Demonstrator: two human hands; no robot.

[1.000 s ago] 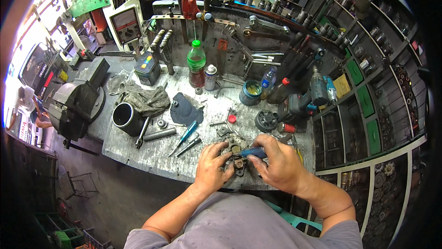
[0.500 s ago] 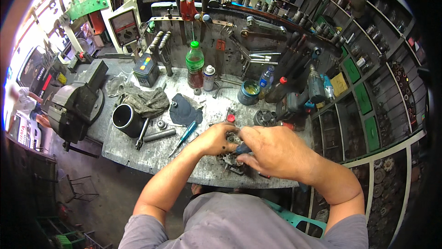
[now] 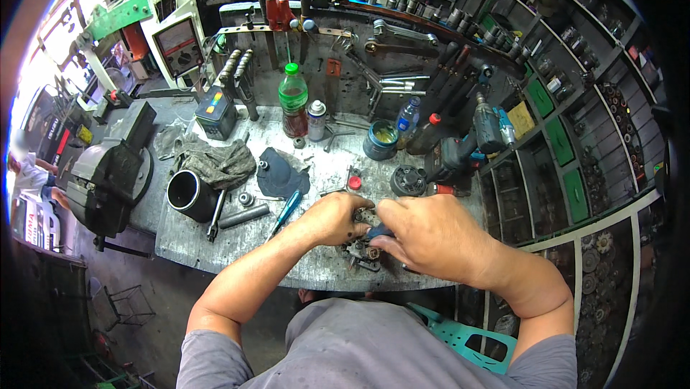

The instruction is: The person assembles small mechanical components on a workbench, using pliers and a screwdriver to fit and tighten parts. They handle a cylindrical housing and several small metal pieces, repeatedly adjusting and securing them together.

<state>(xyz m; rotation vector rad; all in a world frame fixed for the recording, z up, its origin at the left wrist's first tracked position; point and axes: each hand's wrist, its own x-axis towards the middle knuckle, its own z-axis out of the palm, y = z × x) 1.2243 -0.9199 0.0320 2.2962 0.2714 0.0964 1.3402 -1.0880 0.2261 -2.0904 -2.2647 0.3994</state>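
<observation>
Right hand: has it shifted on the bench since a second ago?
Yes. The right hand has moved left and away from the person, over the small metal assembly, nearer the red cap.

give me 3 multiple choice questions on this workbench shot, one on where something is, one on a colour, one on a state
1. Where is the bench vise?
A. person's left end of the workbench
B. right end
C. on the floor

2. The cap of the green bottle is
A. red
B. green
C. white

3. The left hand and right hand are
A. resting flat and empty
B. both closed on a small metal part
C. off the bench

Answers: 1 A, the vise sits at the left edge. 2 B, the cap matches the bottle. 3 B, the fingers of both hands wrap the part.
</observation>
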